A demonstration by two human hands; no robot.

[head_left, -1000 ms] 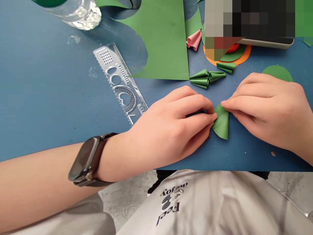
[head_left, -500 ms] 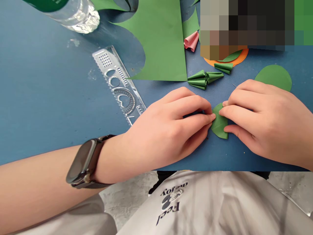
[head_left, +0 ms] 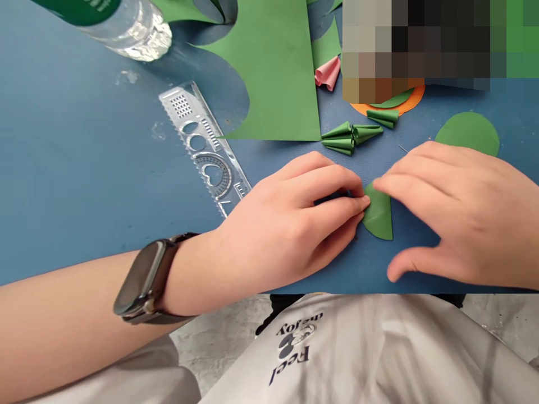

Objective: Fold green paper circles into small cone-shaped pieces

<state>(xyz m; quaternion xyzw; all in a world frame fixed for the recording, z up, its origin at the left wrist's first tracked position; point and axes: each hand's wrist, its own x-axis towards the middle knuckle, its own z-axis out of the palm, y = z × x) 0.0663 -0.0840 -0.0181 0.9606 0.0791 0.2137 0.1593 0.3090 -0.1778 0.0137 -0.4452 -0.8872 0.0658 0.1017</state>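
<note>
A small green paper piece (head_left: pixel 379 216), half-round with a straight right edge, lies low over the blue table. My left hand (head_left: pixel 303 213) pinches its left edge between thumb and fingers. The fingertips of my right hand (head_left: pixel 458 219) touch the top of the piece, while the thumb is spread away below, off the paper. Above the hands are several rolled green paper cones (head_left: pixel 340 140) and a pink rolled cone (head_left: pixel 328 73). A green paper circle (head_left: pixel 468 132) is partly covered by my right hand.
A clear plastic ruler (head_left: pixel 210 157) lies left of my left hand. Beyond it are a cut green sheet (head_left: pixel 282 73) and a water bottle (head_left: pixel 130 28). Orange paper (head_left: pixel 415 102) shows under a blurred-out area. The table's front edge (head_left: pixel 357 292) runs just below the hands.
The right thumb has come off the green piece and swung downward, opening the hand. My left hand keeps its pinch in nearly the same place.
</note>
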